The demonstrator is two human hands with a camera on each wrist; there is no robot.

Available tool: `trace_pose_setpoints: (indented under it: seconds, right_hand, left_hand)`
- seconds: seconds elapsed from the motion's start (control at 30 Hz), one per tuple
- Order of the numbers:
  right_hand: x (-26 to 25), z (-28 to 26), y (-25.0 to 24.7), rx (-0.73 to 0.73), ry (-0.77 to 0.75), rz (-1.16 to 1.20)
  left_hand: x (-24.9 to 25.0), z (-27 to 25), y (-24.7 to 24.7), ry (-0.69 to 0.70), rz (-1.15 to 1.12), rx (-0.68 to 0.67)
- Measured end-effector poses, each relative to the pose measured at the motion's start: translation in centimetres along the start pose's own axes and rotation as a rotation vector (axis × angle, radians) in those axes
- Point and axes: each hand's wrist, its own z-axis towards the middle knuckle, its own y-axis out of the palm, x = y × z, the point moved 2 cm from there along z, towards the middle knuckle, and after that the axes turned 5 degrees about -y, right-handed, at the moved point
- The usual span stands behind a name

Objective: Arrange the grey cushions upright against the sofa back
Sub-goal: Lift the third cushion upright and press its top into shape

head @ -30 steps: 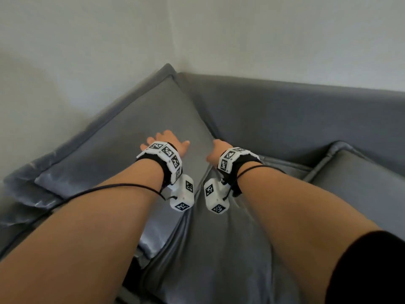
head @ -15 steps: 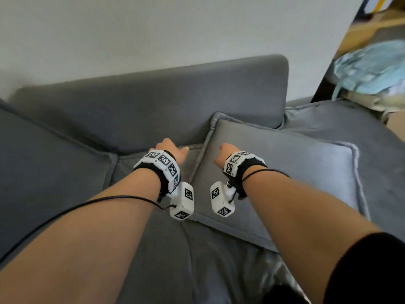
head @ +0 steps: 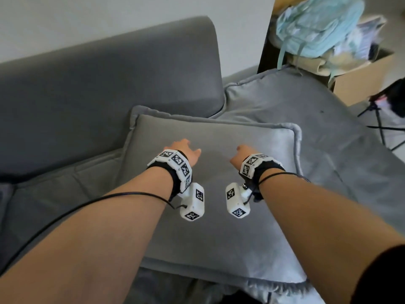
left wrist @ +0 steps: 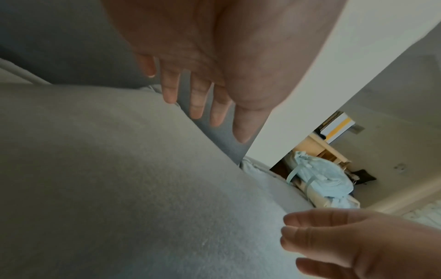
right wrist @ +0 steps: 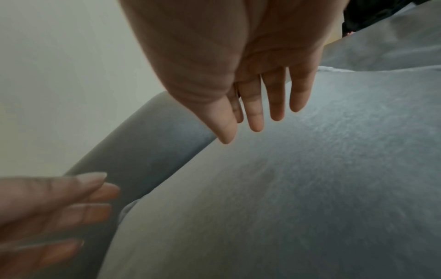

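A grey cushion (head: 219,233) lies flat on the sofa seat in front of the dark grey sofa back (head: 109,80). Both hands hover just above its far half. My left hand (head: 186,150) is over the left part, fingers straight and spread, holding nothing. My right hand (head: 240,153) is over the right part, fingers straight and together, also empty. In the left wrist view the left fingers (left wrist: 198,105) point at the cushion (left wrist: 119,188). In the right wrist view the right fingers (right wrist: 276,105) hang above the cushion (right wrist: 286,188). A second grey cushion (head: 295,102) lies flat behind, to the right.
Right of the sofa back stands a cardboard box (head: 355,80) with a pale blue bag (head: 317,25) on top. A black tripod (head: 381,119) stands at the far right. A quilted seat pad (head: 65,189) shows to the left.
The view has swung right, away from the upright cushion in the sofa corner. Both hands have moved over the flat cushion, which now lies centred under them.
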Motion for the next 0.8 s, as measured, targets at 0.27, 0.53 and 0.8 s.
trace_pose_setpoints:
  seconds: [0.27,0.53,0.8]
  right_hand:
    - [5.6,6.2,-2.1,-0.009,0.129,-0.043]
    - [3.2,13.1,-2.9,0.004,-0.054,-0.214]
    - [1.3,19.3,-0.8,-0.172,-0.151,-0.511]
  left_hand:
    - [4.6,5.2,4.0,-0.038,0.119,-0.136]
    - [6.9,11.0,3.8,-0.032,0.201,-0.226]
    - [5.9,15.2,5.5,0.025,0.273,-0.35]
